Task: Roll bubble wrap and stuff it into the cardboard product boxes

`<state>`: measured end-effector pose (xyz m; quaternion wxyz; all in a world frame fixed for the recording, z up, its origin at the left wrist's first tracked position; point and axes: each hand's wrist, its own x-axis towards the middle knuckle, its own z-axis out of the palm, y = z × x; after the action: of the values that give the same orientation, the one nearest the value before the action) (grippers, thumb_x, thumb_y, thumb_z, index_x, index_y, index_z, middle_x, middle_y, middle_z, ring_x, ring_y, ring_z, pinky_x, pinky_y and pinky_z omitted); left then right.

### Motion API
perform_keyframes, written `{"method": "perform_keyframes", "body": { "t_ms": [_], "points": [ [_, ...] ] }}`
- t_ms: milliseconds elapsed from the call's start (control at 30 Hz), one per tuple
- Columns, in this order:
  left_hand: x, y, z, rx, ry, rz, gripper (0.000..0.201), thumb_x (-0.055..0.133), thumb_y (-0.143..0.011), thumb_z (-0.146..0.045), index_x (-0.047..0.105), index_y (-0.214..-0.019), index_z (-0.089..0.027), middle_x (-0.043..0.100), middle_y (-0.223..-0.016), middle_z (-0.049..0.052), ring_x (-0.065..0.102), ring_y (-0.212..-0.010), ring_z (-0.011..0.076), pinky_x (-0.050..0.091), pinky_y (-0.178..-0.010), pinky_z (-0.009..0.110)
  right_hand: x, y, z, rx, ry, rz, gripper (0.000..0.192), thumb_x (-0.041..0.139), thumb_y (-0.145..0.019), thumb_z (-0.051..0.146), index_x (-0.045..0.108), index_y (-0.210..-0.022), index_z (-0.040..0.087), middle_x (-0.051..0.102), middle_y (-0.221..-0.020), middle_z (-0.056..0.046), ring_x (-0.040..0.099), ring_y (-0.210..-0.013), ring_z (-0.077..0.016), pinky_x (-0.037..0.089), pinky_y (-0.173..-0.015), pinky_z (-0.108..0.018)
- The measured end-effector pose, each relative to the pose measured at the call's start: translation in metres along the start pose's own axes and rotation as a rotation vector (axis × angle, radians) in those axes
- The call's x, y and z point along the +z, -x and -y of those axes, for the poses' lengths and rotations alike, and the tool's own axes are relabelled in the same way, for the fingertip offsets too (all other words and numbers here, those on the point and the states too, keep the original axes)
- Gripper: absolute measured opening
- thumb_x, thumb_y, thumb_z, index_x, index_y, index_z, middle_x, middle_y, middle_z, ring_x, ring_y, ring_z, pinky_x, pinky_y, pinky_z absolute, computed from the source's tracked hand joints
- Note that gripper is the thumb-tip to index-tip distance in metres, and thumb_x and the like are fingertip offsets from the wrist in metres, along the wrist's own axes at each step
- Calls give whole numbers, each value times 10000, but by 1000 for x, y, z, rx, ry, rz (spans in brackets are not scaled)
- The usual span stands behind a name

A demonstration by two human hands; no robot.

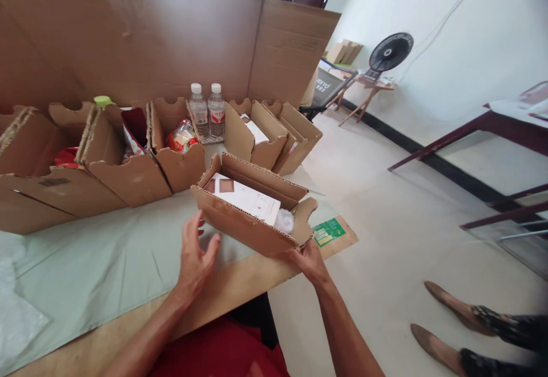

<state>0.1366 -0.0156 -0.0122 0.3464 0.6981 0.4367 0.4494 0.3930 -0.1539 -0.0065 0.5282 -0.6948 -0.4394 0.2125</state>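
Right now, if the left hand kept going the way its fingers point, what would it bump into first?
Most likely the near wall of the open cardboard box. The left hand points up toward it with fingers spread, close but apparently not touching; depth is hard to judge.

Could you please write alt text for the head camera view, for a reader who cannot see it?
A person's right hand holds the near corner of an open cardboard box with a white leaflet inside, while the open left hand hovers beside it. Behind it on the table stand more open boxes and two water bottles.
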Motion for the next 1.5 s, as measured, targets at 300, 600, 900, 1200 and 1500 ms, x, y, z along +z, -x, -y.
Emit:
{"method": "perform_keyframes", "body": {
  "t_ms": [300, 600, 900, 1200, 1500],
  "points": [
    [51, -11, -2, 91, 39, 244, 736, 537, -1006, -495, 262, -1640, -242, 236, -1716, 186, 242, -1597, 344, 286, -1269, 592, 43, -55, -22, 44, -137, -42, 588, 811, -756, 506, 571, -1226, 248, 718, -1185, -82, 726, -860, -206, 630, -780, -370],
    [58, -9, 3, 112, 120, 283, 708, 488, -1030, -464, 237, -1658, -252, 218, -1740, 157, 218, -1611, 339, 220, -1296, 594, 50, -60, -21, -32, 114, -60, 338, 723, -838, 464, 629, -1044, 213, 734, -983, -72, 676, -746, -198, 582, -689, -345],
    [59, -84, 37, -169, 92, 94, 724, 560, -902, -238, 356, -1591, -147, 466, -1591, 216, 519, -1428, 329, 469, -1157, 518, 96, -138, 19, -3, 599, -11, 273, 677, -903, 405, 679, -1065, 185, 755, -960, -88, 695, -836, -235, 505, -746, -334],
    [41, -77, 41, -158, 33, 199, 655, 576, -849, -222, 514, -1498, -163, 564, -1518, 179, 549, -1385, 319, 470, -1143, 516, 126, -132, 33, -256, 406, 280, 306, 622, -942, 282, 686, -1237, 236, 741, -1224, -81, 698, -1091, -219, 560, -916, -331],
    [-3, -38, 31, -150, 38, 296, 448, 582, -873, -305, 697, -1290, -185, 652, -1428, 152, 611, -1338, 300, 496, -1133, 504, 130, -140, 49, -306, 318, 328, 268, 616, -930, 248, 711, -1173, 191, 766, -1103, -84, 709, -848, -171, 571, -826, -306]
  ]
}}
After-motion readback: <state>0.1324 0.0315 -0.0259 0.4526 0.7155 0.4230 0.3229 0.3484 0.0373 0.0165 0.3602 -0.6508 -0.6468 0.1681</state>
